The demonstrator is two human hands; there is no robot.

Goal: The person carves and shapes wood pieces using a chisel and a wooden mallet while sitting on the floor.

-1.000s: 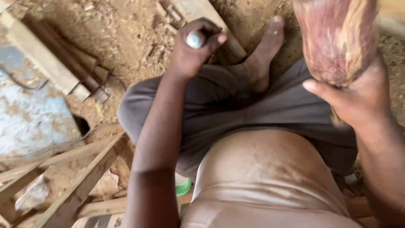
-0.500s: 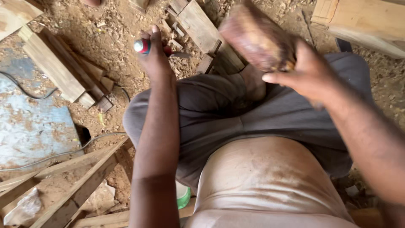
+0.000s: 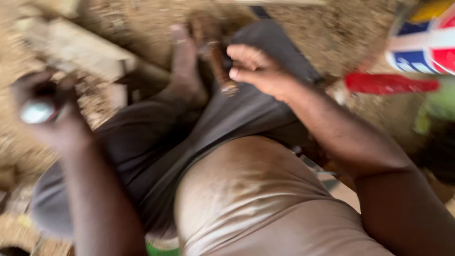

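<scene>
Head view, heavily motion-blurred, looking down at lap of seated person.

Left hand (image 3: 45,116) raised at left edge, fingers curled shut around small tool (image 3: 38,111) with pale rounded end facing camera; red trim just visible beside it. Exact kind of tool not readable through blur. Held over sawdust ground (image 3: 332,38), clear of leg.

Right hand (image 3: 258,68) at top centre, fingers bent and closed on brown wood piece (image 3: 215,52). Wood piece runs from under fingers up and left, dark reddish-brown, lower end poking out below knuckles near the thumb. Sits just beside bare foot (image 3: 182,71), touching or nearly so; cannot tell which. Below it, grey trousers (image 3: 156,142) over folded leg.

Two hands well apart: left out over ground at frame edge, right over crossed leg in middle.

Tan shirt (image 3: 256,204) fills lower centre, creased and dusty.

Pale wooden block (image 3: 80,52) upper left on ground, near left hand. Red bar-shaped object (image 3: 391,84) at right, lying on ground beyond right forearm. Red, white and blue container (image 3: 424,38) in top right corner, partly cut off. Green patch (image 3: 438,102) below it, too blurred to identify. Small green bit (image 3: 159,249) at bottom edge under shirt hem.
</scene>
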